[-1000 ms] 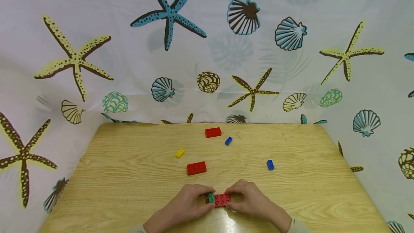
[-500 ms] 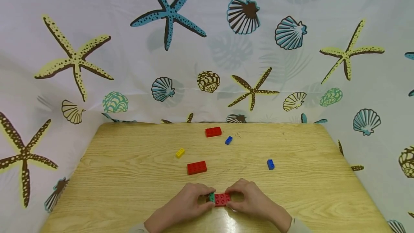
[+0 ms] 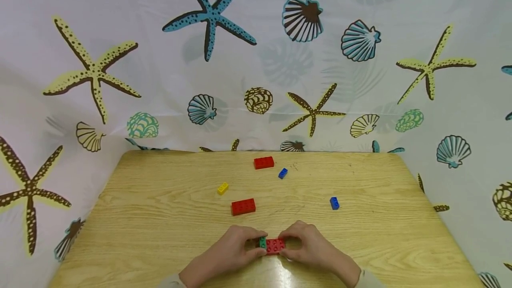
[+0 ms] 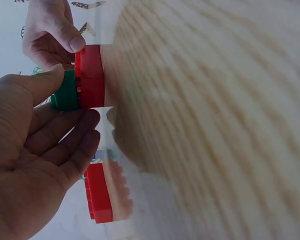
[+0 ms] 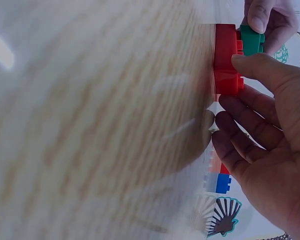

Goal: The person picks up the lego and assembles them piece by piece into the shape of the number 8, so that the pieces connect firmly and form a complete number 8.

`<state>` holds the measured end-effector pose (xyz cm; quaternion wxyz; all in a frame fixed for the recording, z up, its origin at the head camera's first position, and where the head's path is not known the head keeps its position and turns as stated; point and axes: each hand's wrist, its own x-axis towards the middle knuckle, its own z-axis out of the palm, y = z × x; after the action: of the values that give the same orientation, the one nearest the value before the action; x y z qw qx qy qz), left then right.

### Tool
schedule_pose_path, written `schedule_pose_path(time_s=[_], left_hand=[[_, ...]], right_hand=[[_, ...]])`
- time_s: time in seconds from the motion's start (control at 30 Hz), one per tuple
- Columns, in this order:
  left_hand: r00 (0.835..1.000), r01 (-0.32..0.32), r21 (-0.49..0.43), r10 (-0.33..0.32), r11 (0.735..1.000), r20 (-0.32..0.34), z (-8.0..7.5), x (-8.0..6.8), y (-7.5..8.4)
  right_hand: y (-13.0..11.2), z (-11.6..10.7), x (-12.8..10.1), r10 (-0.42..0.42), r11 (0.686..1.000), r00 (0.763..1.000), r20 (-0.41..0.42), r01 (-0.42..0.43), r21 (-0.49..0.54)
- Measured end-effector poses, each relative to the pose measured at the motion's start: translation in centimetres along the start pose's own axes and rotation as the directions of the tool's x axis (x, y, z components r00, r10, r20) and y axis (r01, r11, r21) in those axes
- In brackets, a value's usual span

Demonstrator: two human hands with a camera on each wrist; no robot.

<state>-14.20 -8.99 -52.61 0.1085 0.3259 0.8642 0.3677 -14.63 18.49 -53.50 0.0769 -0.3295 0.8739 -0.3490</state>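
In the head view, a red building brick (image 3: 275,246) lies on the table near its front, studs up. A smaller green brick (image 3: 262,242) stands at its left end, and the left wrist view shows this green brick (image 4: 66,91) on the studs of the red brick (image 4: 92,76). Whether it is fully seated I cannot tell. My left hand (image 3: 235,249) pinches the green brick between thumb and finger. With thumb and fingers on its front and back, my right hand (image 3: 309,244) grips the red brick's right end.
Behind the hands lie another red brick (image 3: 243,207), a yellow brick (image 3: 222,188), a blue brick (image 3: 334,203), a small blue brick (image 3: 283,173) and a far red brick (image 3: 264,162). A patterned curtain (image 3: 240,70) hangs beyond the wooden table (image 3: 160,190).
The green brick and the left fingers have shifted very slightly to the right. The right hand keeps its grip on the red brick, and the loose bricks stay where they were.
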Motion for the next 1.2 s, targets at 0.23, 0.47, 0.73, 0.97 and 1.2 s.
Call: schedule_pose_path(time_s=[0.23, 0.47, 0.73, 0.97, 1.2], left_hand=[[0.998, 0.023, -0.138, -0.031, 0.990, -0.057, 0.47, -0.33, -0.28], [0.992, 0.001, -0.149, -0.020, 0.989, -0.122, 0.82, -0.42, -0.18], [0.993, -0.002, -0.184, -0.020, 0.983, -0.120, 0.86, -0.47, -0.33], [0.993, -0.016, -0.189, -0.006, 0.982, -0.116, 0.88, -0.44, -0.49], [0.995, 0.004, -0.197, -0.025, 0.980, -0.101, 0.97, -0.40, -0.56]], right_hand=[[-0.03, -0.01, -0.02, -0.004, 1.000, 1.000, 0.001, 0.004, 0.003], [0.05, 0.06, -0.01, -0.008, 1.000, 1.000, -0.010, 0.008, 0.001], [-0.05, 0.06, 0.01, 0.008, 1.000, 1.000, -0.014, -0.008, -0.003], [-0.07, 0.05, 0.01, -0.024, 1.000, 0.999, -0.033, 0.024, -0.010], [-0.10, 0.03, -0.04, -0.011, 1.000, 1.000, -0.026, 0.011, -0.007]])
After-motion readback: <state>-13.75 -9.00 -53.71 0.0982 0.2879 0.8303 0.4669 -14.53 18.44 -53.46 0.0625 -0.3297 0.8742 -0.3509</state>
